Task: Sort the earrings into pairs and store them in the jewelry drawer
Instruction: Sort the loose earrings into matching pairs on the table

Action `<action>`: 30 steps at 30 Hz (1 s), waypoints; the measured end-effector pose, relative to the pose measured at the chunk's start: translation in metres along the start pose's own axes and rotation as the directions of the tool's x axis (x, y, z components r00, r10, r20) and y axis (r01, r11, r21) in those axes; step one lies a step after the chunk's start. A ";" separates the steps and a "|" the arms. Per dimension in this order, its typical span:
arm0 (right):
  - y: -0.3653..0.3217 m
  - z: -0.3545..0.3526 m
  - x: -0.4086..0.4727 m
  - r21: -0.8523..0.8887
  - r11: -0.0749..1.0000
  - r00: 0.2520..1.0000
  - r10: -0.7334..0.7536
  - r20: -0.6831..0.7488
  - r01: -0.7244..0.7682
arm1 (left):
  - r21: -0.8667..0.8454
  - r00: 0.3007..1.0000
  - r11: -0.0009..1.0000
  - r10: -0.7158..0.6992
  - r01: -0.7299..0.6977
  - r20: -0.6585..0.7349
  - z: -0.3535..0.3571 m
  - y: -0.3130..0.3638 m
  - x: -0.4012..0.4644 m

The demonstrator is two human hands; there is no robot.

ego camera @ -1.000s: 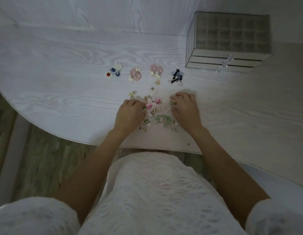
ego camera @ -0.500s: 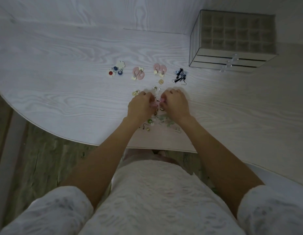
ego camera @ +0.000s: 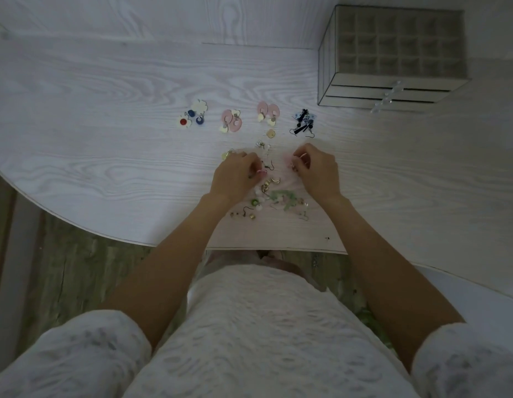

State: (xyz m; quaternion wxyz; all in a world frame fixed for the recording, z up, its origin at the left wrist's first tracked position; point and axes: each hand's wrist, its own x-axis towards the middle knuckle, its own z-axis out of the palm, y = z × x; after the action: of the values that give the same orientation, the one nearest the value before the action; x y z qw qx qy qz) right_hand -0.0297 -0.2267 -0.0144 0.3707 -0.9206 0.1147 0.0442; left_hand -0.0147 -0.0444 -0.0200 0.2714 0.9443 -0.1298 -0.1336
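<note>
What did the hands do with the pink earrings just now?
A second ago both hands lay on the loose pile. They met over it, then drew apart: the left hand now pinches a small pink earring, and the right hand holds another pink piece, blurred. The four sorted pairs and the closed jewelry drawer box stayed put.
</note>
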 end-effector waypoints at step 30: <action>-0.048 0.017 0.003 0.191 0.981 0.983 -0.072 0.166 0.040 | -0.568 0.957 0.814 -0.246 0.118 -0.153 -0.034 -0.027 -0.021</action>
State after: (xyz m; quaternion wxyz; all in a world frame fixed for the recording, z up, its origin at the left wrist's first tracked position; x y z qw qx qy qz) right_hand -0.0151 -0.1819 0.0055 0.4651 -0.8773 0.0597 0.1023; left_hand -0.0182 0.0011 -0.0031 0.5311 0.8421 0.0367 -0.0858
